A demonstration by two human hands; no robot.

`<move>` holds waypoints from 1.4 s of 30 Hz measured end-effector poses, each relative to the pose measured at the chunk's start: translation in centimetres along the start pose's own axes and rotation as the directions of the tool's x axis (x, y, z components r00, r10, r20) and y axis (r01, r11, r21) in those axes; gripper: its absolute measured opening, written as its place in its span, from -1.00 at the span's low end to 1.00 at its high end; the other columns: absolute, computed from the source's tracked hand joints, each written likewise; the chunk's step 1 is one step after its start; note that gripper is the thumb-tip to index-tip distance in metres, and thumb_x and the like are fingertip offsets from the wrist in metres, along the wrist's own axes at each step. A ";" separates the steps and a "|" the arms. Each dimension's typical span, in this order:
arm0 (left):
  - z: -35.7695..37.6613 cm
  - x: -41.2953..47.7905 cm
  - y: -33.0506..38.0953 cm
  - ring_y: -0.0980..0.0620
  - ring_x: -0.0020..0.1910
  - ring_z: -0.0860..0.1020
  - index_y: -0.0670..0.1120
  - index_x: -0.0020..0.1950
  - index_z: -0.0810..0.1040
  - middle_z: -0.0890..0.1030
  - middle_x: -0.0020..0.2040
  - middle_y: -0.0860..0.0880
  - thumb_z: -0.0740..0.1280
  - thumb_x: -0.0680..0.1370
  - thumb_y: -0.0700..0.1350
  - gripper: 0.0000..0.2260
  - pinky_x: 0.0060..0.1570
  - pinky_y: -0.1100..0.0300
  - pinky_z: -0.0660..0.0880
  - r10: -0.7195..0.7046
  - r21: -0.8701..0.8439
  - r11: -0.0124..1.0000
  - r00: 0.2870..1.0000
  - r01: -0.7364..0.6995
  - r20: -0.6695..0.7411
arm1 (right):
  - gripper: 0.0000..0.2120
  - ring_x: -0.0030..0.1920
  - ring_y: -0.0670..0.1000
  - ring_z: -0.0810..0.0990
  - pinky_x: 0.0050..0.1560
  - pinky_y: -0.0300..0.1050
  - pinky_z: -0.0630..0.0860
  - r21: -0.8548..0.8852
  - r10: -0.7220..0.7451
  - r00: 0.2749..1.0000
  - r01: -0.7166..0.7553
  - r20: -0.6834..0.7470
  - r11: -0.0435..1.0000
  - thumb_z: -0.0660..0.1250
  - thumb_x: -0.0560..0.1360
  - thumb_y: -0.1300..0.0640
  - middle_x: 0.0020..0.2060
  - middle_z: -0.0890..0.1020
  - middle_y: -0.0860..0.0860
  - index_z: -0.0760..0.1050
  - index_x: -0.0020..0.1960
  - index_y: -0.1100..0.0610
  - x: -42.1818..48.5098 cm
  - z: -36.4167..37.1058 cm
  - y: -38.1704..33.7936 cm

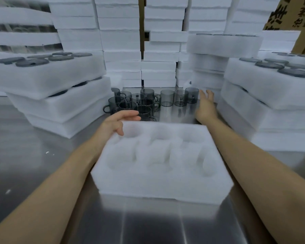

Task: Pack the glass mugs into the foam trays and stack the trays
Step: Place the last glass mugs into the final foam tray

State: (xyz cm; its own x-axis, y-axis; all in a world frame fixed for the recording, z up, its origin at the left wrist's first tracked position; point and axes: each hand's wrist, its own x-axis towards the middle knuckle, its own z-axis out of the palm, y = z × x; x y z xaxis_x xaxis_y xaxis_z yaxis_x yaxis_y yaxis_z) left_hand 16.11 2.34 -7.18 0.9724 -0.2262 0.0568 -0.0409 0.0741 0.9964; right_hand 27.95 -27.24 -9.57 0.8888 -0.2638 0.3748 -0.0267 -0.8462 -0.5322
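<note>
Head view: an empty foam tray (162, 166) is seen lying on the steel tabletop (33, 155), its six pockets facing up. The left hand (120, 123) is laid at the tray's far left corner — fingers stretched out and close together, thumb touching the foam, nothing gripped. The right hand (205, 106) is held beyond the far right corner, fingers apart and empty, just beside the smoky glass mugs (144, 103) clustered behind the tray. Filled tray stacks (48, 85) are set at both sides.

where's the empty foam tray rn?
The empty foam tray is centre foreground in the head view, on the steel table, just nearer than the glass mugs; the left hand is at its far-left corner.
</note>
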 end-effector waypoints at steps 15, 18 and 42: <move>-0.1 0.6 -0.6 0.01 -0.19 0.63 -0.17 -0.03 0.58 0.66 -0.14 -0.06 0.09 0.09 -0.31 -0.48 -0.28 0.28 0.57 0.015 -0.070 0.997 1.000 -0.017 -0.022 | -0.43 0.30 0.26 0.25 0.15 0.08 0.35 -0.203 -0.124 0.990 0.108 -0.068 0.973 0.17 0.44 0.48 0.32 0.32 0.22 0.26 0.41 0.17 1.8 1.2 -0.7; -0.2 0.8 -0.6 0.03 -0.18 0.62 -0.20 0.01 0.58 0.65 -0.13 -0.06 0.11 0.12 -0.32 -0.49 -0.27 0.31 0.55 0.019 -0.019 1.000 0.998 -0.020 -0.061 | -0.50 0.27 0.30 0.30 0.18 0.06 0.31 -0.140 -0.068 0.990 0.051 -0.122 0.989 0.21 0.51 0.38 0.33 0.30 0.28 0.23 0.43 0.21 0.6 0.6 -0.4; 3.6 -2.1 -0.8 0.02 -0.08 0.59 -0.15 0.16 0.52 0.60 -0.03 -0.06 0.19 0.49 -0.46 -0.66 -0.13 0.25 0.55 0.037 -0.164 0.984 0.976 -0.073 -0.213 | -0.80 -0.21 0.09 0.56 -0.12 -0.01 0.54 0.664 -0.356 0.934 0.272 -0.009 0.696 0.34 0.50 0.31 -0.22 0.54 0.01 0.35 -0.14 0.10 -15.0 -5.1 -13.3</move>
State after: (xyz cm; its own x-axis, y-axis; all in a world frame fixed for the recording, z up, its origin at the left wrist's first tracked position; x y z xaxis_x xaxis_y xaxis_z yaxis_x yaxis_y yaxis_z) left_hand 13.29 -0.72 -7.84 0.9968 -0.0109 0.0787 -0.0736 0.2484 0.9659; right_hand 12.67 -14.36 -4.25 0.8360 0.0512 0.5464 0.5268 -0.3535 -0.7730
